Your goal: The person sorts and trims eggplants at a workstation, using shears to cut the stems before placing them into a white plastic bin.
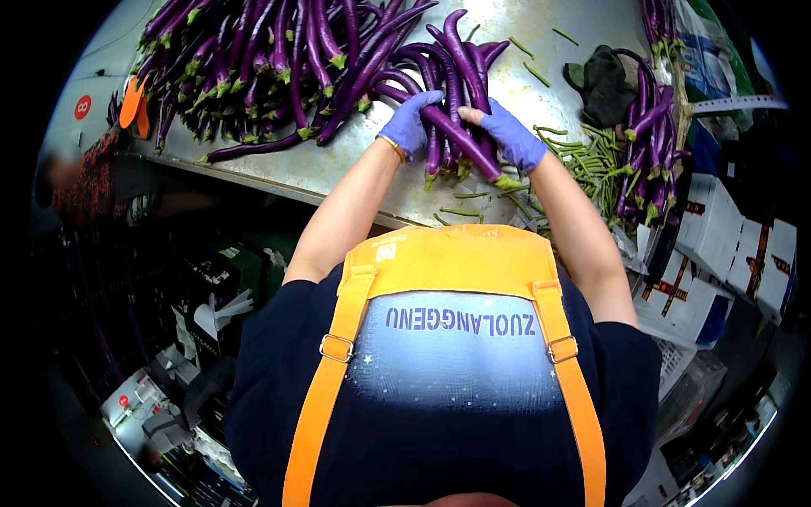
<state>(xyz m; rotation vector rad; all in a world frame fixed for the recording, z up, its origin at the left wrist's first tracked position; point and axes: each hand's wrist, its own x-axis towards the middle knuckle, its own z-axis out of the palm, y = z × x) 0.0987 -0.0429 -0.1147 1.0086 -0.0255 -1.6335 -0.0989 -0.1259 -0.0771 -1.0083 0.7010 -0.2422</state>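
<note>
A bunch of long purple eggplants (457, 68) lies on the metal table in front of me, green stem ends toward me. My left hand (409, 125), in a blue-violet glove, is closed on the bunch's left side. On the other side my right hand (513, 138), gloved alike with a bare thumb tip, grips the bunch too. One eggplant (465, 139) slants across the others between my hands. Some of my fingers are hidden behind the eggplants. A large heap of eggplants (274, 51) covers the table's far left.
Thin green bean-like pieces (594, 165) are scattered right of my hands. Beyond them are a dark cloth (605, 89) and more eggplants (652, 152). White boxes (714, 224) stand at the right. The table edge (279, 188) runs before me. A person (93, 182) is at far left.
</note>
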